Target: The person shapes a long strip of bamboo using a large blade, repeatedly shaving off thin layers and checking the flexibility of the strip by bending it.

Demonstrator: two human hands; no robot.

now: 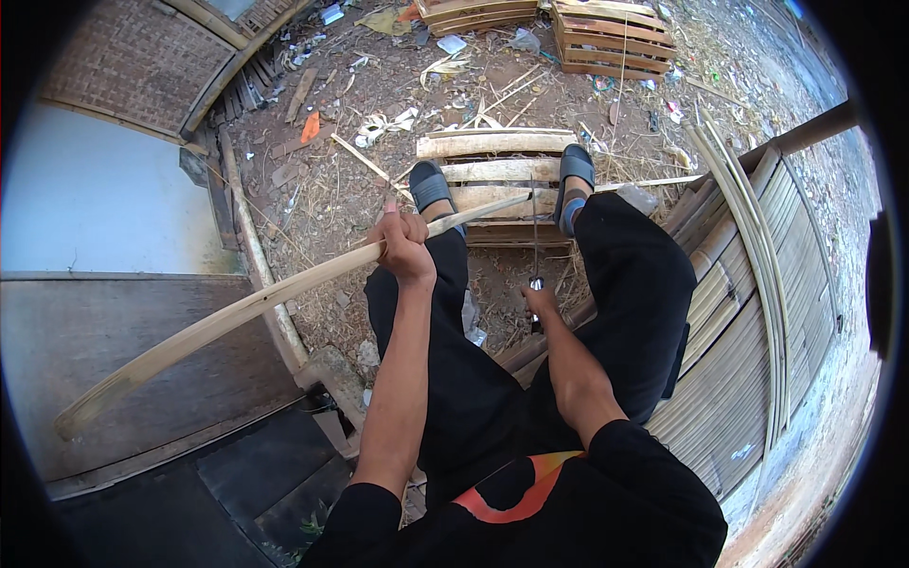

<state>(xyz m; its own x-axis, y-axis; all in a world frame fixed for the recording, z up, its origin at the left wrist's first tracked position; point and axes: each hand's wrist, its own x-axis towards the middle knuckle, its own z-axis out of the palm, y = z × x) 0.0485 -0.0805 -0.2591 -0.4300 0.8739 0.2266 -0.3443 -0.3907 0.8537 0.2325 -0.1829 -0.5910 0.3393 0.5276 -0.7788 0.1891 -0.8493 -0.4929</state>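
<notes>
My left hand (405, 246) is closed around a long, pale bamboo strip (218, 317). The strip slants from the lower left up to a narrow end between my feet. In my right hand (541, 303), closed on its handle, is a long thin-bladed tool (537, 232) with a dark and shiny grip. Its blade stands nearly edge-on, pointing away from me, and crosses the strip's narrow far end. Whether it is a knife or a saw I cannot tell. Under that end lies a slatted wooden crate (507, 172), with my sandalled feet against it.
More slatted crates (615, 43) stand at the far side. A bamboo slat bench (720, 398) is on my right, with long bent strips (757, 256) lying across it. Wood scraps and litter cover the dirt ground (331, 218). Board panels (123, 341) stand at left.
</notes>
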